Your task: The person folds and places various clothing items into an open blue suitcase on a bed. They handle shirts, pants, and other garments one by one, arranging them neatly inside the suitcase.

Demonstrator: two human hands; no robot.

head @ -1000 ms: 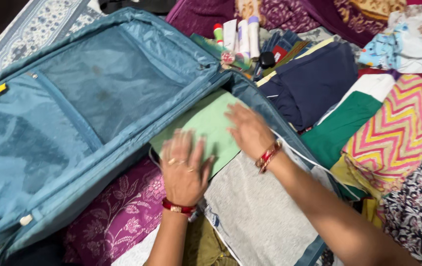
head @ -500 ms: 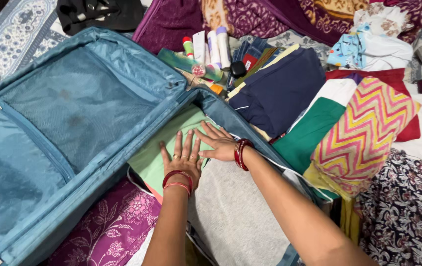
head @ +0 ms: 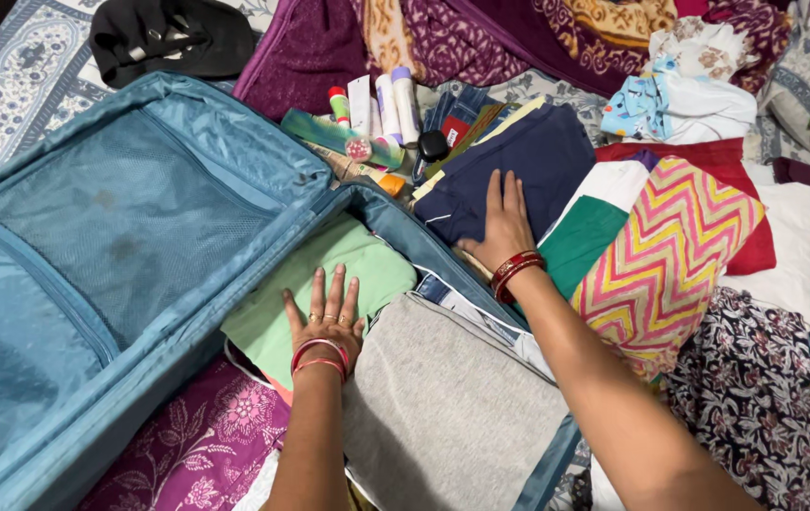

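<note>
**Two flat hands, one in the open suitcase, one beside it**

Left of both hands lies the blue suitcase (head: 140, 284), wide open, its lid with the mesh pocket thrown back. In the body of the case, the left hand (head: 326, 326) lies palm down with fingers spread on a folded light green garment (head: 329, 284); it presses and grips nothing. Just right of that hand, also inside the case, sits a folded grey garment (head: 443, 407), and a purple flowered cloth (head: 187, 445) shows below the green one.

Beyond the case's far edge, above the left hand, stand several tubes and bottles (head: 377, 114). The right hand (head: 504, 227) rests outside the case, open and flat on a folded navy garment (head: 519, 161), holding nothing. To its right lie a green and white cloth (head: 594, 222), a zigzag-patterned cloth (head: 670, 255), then a dark floral one (head: 755, 388).
</note>
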